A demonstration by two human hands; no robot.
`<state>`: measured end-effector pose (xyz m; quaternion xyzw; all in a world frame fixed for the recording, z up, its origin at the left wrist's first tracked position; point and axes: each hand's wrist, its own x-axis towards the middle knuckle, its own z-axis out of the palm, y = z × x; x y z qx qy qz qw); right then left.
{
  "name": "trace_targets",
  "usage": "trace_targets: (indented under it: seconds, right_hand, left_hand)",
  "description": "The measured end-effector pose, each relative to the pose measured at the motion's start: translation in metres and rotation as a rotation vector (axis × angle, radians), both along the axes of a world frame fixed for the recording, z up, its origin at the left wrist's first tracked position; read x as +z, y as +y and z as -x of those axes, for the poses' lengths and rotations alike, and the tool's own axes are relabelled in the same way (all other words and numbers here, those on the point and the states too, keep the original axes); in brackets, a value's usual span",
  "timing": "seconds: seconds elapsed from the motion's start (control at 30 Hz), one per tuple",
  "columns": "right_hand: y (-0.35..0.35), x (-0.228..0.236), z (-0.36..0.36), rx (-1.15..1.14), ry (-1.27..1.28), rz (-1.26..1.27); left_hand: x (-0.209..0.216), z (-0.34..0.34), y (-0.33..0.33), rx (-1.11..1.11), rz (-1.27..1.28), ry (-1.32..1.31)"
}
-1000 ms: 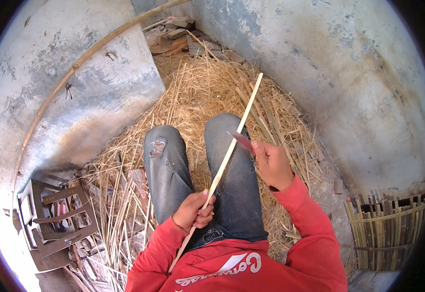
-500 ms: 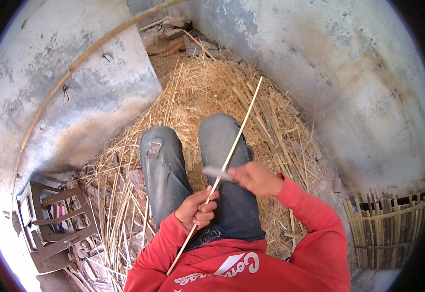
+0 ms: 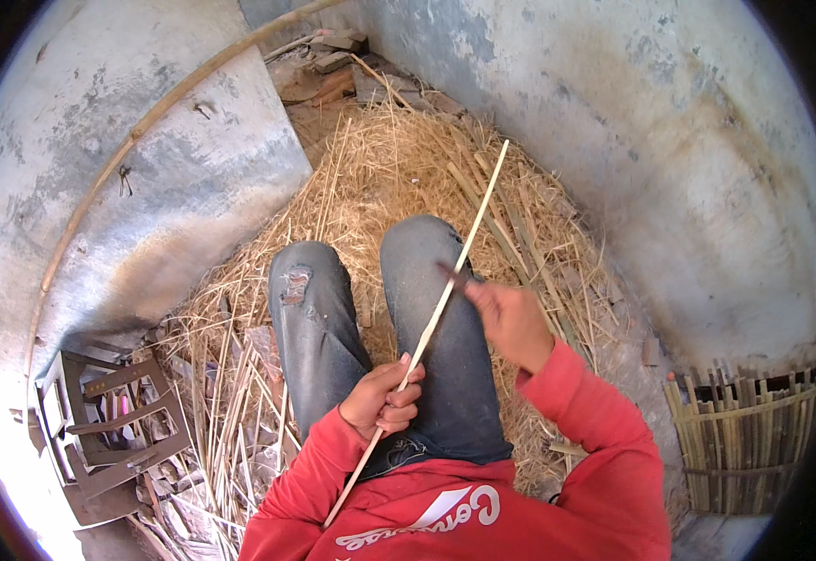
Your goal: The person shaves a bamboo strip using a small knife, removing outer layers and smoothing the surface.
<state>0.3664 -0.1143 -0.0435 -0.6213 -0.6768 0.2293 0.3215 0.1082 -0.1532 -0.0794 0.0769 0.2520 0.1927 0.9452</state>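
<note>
A long, thin, pale bamboo strip [image 3: 469, 245] slants across my right thigh, from my lap up toward the far right. My left hand [image 3: 386, 399] is closed around its lower part, just above my lap. In my right hand [image 3: 511, 323] is a knife [image 3: 452, 275], its dark blade crossing the strip around the middle of its upper length. Motion blurs the blade a little, and my fingers hide the handle. Whether the blade touches the strip I cannot tell.
Shavings [image 3: 371, 178] cover the floor around my knees [image 3: 417, 271]. Split bamboo pieces [image 3: 511, 234] lie to the right, more thin strips [image 3: 230, 421] to the left. A brown frame [image 3: 128, 421] stands at the left, a slatted bamboo basket [image 3: 749, 449] at the right. Worn walls [image 3: 660, 140] close in both sides.
My right hand and the knife have moved up and away along the strip, from near my left hand. The blade has turned. My left hand has barely moved.
</note>
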Motion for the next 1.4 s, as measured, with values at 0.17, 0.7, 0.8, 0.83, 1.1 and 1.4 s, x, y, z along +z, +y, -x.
trace_targets:
  seconds: [0.17, 0.7, 0.8, 0.83, 1.1, 1.4]
  right_hand:
    - [-0.031, -0.016, 0.021, 0.234, 0.097, 0.012]
    - [0.011, -0.014, -0.007, 0.042, 0.309, 0.126]
    - [-0.002, 0.001, 0.001, 0.120, 0.357, 0.230]
    - [-0.009, 0.008, 0.007, 0.159, 0.325, 0.265]
    - [-0.016, 0.004, 0.031, 0.199, 0.229, 0.082]
    - [-0.046, 0.013, 0.005, 0.292, 0.618, 0.340]
  left_hand:
    - [-0.008, 0.001, -0.002, -0.030, 0.057, -0.028]
    - [-0.008, 0.036, -0.035, -0.024, -0.615, 0.260]
    - [0.000, 0.040, -0.043, -0.028, -0.622, 0.403]
    - [0.003, 0.039, -0.044, -0.017, -0.629, 0.439]
    - [0.002, 0.008, -0.036, 0.167, -0.730, 0.608]
    - [0.015, 0.008, 0.014, 0.230, -0.662, 0.543]
